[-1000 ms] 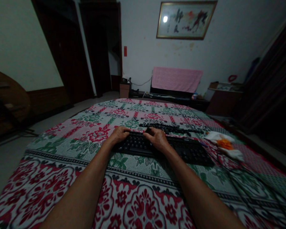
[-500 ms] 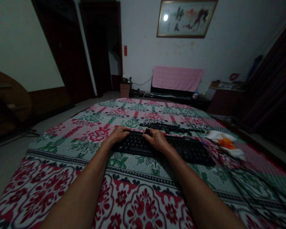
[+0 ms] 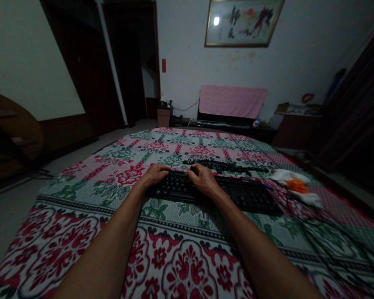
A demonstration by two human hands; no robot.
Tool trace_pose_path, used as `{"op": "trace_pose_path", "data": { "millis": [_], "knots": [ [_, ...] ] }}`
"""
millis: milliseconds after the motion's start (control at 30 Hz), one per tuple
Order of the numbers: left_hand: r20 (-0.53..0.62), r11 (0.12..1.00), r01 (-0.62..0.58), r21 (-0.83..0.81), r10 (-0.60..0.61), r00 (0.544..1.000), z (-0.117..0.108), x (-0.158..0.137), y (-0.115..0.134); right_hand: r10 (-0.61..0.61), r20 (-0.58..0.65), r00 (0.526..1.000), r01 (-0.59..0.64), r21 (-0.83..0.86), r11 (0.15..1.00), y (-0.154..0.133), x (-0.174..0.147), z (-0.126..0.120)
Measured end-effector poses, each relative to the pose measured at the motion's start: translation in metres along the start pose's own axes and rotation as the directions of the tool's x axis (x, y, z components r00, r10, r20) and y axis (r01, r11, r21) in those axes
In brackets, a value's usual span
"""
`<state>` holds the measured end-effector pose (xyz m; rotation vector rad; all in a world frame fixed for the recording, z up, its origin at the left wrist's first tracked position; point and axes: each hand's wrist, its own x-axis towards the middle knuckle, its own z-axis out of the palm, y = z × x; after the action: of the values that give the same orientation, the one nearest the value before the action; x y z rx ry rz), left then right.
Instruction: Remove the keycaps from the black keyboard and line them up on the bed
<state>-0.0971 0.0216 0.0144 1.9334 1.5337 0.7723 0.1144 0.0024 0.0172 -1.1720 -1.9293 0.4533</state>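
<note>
Patterned cloth (image 3: 190, 270), black keyboard (image 3: 249, 197) flat on it. Left hand (image 3: 156, 174) gripping keyboard's left end; right hand (image 3: 203, 179) curled over keys, can't tell its grip; dark bit at fingertips no longer visible. Wall picture (image 3: 244, 35): brush characters (image 3: 234, 17), illegible.

Hands (image 3: 155, 175) (image 3: 203, 179) touch keyboard (image 3: 249, 197); apparently loose keys (image 3: 229, 167) beyond

Two hands (image 3: 203, 179) – one keyboard (image 3: 254, 197)
</note>
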Motion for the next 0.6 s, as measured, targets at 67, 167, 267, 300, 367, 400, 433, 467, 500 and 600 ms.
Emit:
{"op": "trace_pose_path", "data": {
  "millis": [67, 167, 267, 300, 367, 400, 433, 467, 500, 600],
  "knots": [
    [-0.001, 0.999, 0.023, -0.047, -0.023, 1.0, -0.003, -0.002, 0.0, 0.013, 0.001, 1.0, -0.013, 0.004, 1.0, 0.001, 0.0, 0.001],
    [-0.01, 0.988, 0.055, -0.142, -0.057, 0.998, -0.008, -0.008, -0.001, 0.025, 0.015, 1.0, -0.025, -0.002, 1.0, 0.0, 0.0, 0.0],
    [-0.023, 0.966, 0.087, -0.245, -0.095, 0.995, -0.012, -0.012, -0.005, 0.014, 0.014, 1.0, -0.014, -0.001, 1.0, -0.001, 0.0, 0.0],
    [-0.028, 0.959, 0.094, -0.268, -0.106, 0.994, -0.012, -0.013, -0.007, 0.009, 0.011, 1.0, -0.009, -0.001, 1.0, -0.002, 0.0, 0.0],
    [-0.029, 0.953, 0.092, -0.289, -0.105, 0.994, -0.013, -0.013, -0.009, 0.005, 0.006, 1.0, -0.005, -0.012, 1.0, -0.004, 0.0, 0.0],
    [-0.023, 0.954, 0.084, -0.289, -0.094, 0.995, -0.013, -0.013, -0.01, 0.005, 0.006, 1.0, -0.005, -0.024, 1.0, -0.004, -0.001, 0.0],
    [-0.012, 0.954, 0.075, -0.289, -0.082, 0.997, -0.013, -0.013, -0.011, 0.005, 0.008, 1.0, -0.004, -0.038, 0.999, -0.006, -0.001, 0.0],
    [0.004, 0.954, 0.071, -0.291, -0.072, 0.997, -0.013, -0.013, -0.011, 0.004, 0.011, 1.0, -0.003, -0.053, 0.999, -0.007, -0.001, -0.001],
    [0.026, 0.953, 0.07, -0.294, -0.065, 0.998, -0.014, -0.013, -0.01, 0.002, 0.016, 1.0, -0.001, -0.067, 0.998, -0.008, -0.001, -0.002],
    [0.096, 0.953, 0.074, -0.294, -0.047, 0.994, -0.017, -0.013, -0.008, 0.006, 0.031, 1.0, -0.002, -0.11, 0.994, -0.012, -0.002, -0.004]
  ]
}}
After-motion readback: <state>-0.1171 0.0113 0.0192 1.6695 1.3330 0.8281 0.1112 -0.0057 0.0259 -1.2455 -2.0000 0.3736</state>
